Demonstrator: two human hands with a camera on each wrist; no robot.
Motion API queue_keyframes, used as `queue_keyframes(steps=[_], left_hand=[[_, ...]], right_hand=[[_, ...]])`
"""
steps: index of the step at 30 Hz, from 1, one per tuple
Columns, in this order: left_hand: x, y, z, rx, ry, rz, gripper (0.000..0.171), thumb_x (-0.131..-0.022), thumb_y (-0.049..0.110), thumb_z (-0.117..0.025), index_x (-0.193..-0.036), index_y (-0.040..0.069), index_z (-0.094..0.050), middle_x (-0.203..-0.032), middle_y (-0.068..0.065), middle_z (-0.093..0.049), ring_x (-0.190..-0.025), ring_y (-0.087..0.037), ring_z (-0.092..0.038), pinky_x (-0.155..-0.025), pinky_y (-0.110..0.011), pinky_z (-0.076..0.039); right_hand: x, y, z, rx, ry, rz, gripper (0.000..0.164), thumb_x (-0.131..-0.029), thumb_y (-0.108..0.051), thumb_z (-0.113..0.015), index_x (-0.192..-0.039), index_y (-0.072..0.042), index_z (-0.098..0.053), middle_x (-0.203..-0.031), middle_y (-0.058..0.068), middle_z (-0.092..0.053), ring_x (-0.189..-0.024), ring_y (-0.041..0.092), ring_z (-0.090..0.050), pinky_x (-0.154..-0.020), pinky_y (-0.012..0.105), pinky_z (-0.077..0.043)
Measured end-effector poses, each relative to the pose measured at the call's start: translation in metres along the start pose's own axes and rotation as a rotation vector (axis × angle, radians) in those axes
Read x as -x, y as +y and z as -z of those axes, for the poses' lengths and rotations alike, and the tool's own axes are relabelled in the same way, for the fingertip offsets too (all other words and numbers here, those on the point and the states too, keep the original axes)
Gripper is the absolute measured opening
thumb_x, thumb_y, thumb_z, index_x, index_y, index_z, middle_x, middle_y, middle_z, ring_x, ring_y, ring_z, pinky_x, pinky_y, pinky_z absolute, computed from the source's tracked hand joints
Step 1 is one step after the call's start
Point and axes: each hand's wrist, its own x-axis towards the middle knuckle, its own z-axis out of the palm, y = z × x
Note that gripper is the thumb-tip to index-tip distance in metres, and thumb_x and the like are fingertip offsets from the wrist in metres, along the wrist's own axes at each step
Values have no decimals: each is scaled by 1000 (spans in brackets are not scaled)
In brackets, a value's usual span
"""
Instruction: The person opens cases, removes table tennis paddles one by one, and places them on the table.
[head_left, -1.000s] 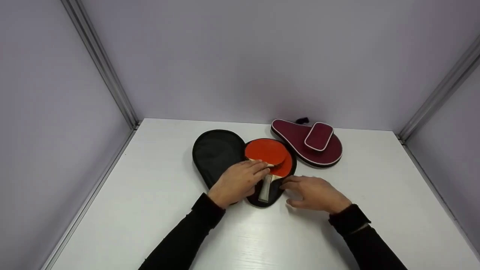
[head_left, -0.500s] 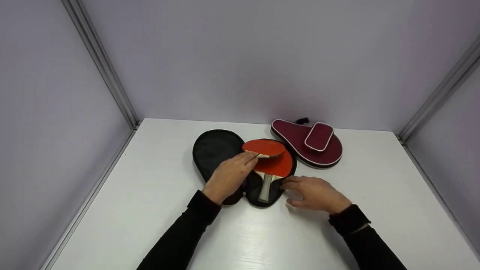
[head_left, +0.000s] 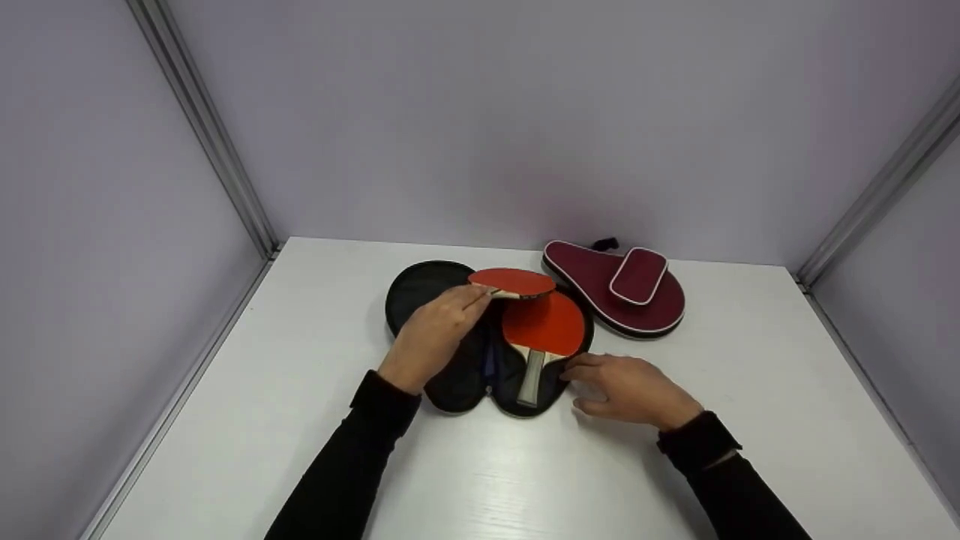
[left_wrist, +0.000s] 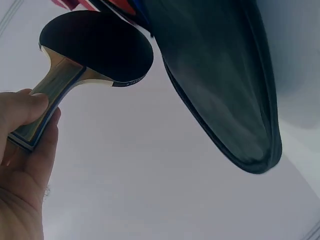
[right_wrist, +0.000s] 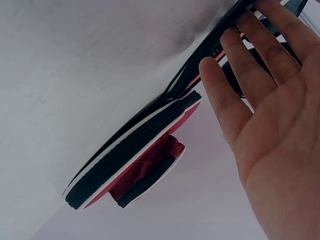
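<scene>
My left hand (head_left: 435, 334) grips a table tennis paddle (head_left: 517, 282) by its handle, thumb on one face, as the left wrist view shows. The paddle is raised over the open black case, its red side up and its black side (left_wrist: 97, 47) facing the left wrist camera. A second red paddle (head_left: 546, 324) lies in the right half of the black case (head_left: 517, 409), handle toward me. The case's left half (head_left: 424, 289) is partly hidden by my left hand. My right hand (head_left: 630, 386) rests with extended fingers (right_wrist: 250, 70) at the case's right edge.
A maroon paddle case (head_left: 600, 277) with white piping and a small zipped pouch (head_left: 639, 276) on its front lies behind, to the right. Everything is on a white table (head_left: 322, 352) with grey-white walls (head_left: 480, 127) around it.
My left hand has lifted the upper paddle off the lower one and moved it left and up, uncovering the second paddle's face. The right hand has stayed in place.
</scene>
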Motion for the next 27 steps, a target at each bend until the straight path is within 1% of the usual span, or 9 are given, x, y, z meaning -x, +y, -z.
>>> queue_keyframes(steps=[4, 7, 12, 20, 25, 27], left_hand=[[2, -12, 7, 28, 4, 34, 48, -107, -11, -75, -153, 0, -76, -156, -15, -79, -145, -30, -77, -123, -41, -64], [4, -22, 11, 55, 20, 64, 46, -108, -10, -72, -153, 0, -76, -156, -16, -79, -145, -31, -77, -123, -43, -64], [10, -38, 17, 73, 48, 123, 45, -110, -11, -70, -153, 0, -76, -155, -16, -79, -144, -34, -77, -121, -45, -65], [23, -67, 26, 112, 77, 228, 44, -109, -12, -72, -151, -1, -77, -152, -20, -80, -141, -40, -79, -120, -52, -66], [33, -84, 31, 110, 108, 290, 43, -108, -13, -71, -149, -1, -78, -153, -19, -80, -140, -42, -79, -120, -52, -66], [37, -91, 32, 106, 118, 307, 43, -108, -15, -69, -148, -2, -79, -152, -19, -81, -139, -42, -79, -119, -53, -66]], right_hand=[[0, 0, 0, -1, -4, -2, 39, -105, -27, -82, -142, -16, -84, -149, 4, -81, -130, 30, -82, -100, 52, -73], [0, 0, 0, 2, -4, -2, 39, -104, -27, -83, -142, -16, -84, -149, 5, -81, -131, 30, -82, -100, 52, -73], [-1, 1, 0, 9, -8, -4, 40, -105, -28, -83, -142, -16, -84, -149, 5, -81, -132, 30, -82, -102, 53, -73], [-1, -1, -1, 7, -12, -8, 40, -105, -29, -83, -143, -15, -83, -150, 6, -81, -134, 31, -81, -104, 54, -72], [-1, -3, 1, 4, -27, -24, 40, -106, -30, -83, -144, -15, -83, -151, 6, -81, -135, 30, -81, -105, 53, -72], [-1, -3, 2, 13, -24, -20, 40, -106, -31, -83, -143, -16, -84, -150, 6, -81, -133, 30, -81, -103, 53, -72]])
